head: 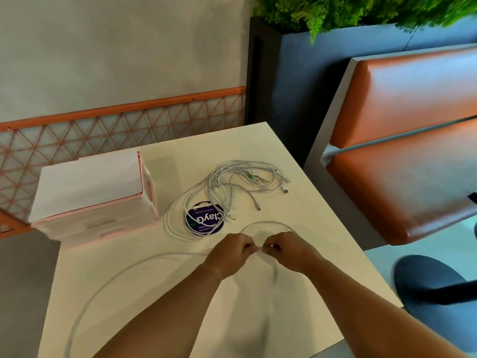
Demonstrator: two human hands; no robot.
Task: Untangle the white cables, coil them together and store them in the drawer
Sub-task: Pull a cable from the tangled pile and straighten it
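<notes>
Indoors, over a cream table beside an orange bench, both hands pinch one white cable

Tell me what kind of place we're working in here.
Probably a café or restaurant booth: an orange padded bench stands beside the white table, ferns top the partition behind, and a round branded sticker sits on the table.

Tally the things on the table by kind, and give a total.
Single white cable, lying apart: 1
Tangle of white cables, strands too knotted to count: 1
Round purple sticker: 1
Pink-and-white drawer box: 1
Total: 4
</notes>
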